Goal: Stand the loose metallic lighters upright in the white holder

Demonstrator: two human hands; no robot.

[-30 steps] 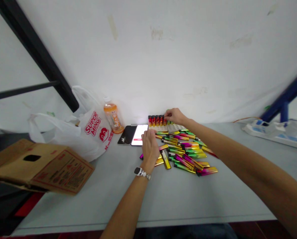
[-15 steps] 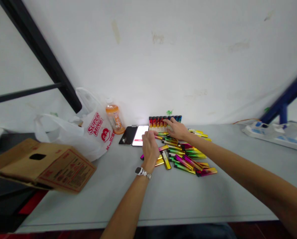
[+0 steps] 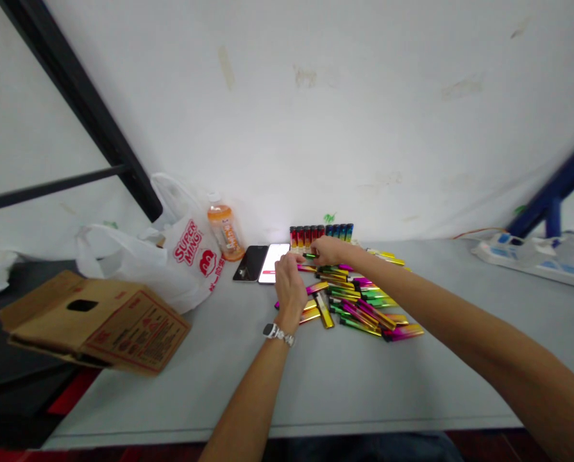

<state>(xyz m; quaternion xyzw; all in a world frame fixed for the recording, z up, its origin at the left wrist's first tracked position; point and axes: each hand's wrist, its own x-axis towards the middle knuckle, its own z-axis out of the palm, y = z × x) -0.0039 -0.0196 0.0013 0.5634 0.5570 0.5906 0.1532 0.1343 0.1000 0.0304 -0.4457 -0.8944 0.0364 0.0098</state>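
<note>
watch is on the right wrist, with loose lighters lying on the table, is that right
Wrong side: the head view shows the watch on the wrist of the left hand. The loose lighters do lie on the table.

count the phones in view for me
2: a dark-screened phone, and to its right, a phone with a lit screen, beside the left hand. Both lie left of the loose lighters. Others could be hidden, for instance in the plastic bag.

A grey table (image 3: 363, 385) and scuffed wall (image 3: 277, 141) (power strip (image 3: 537, 262) too) suggest a workroom.
</note>
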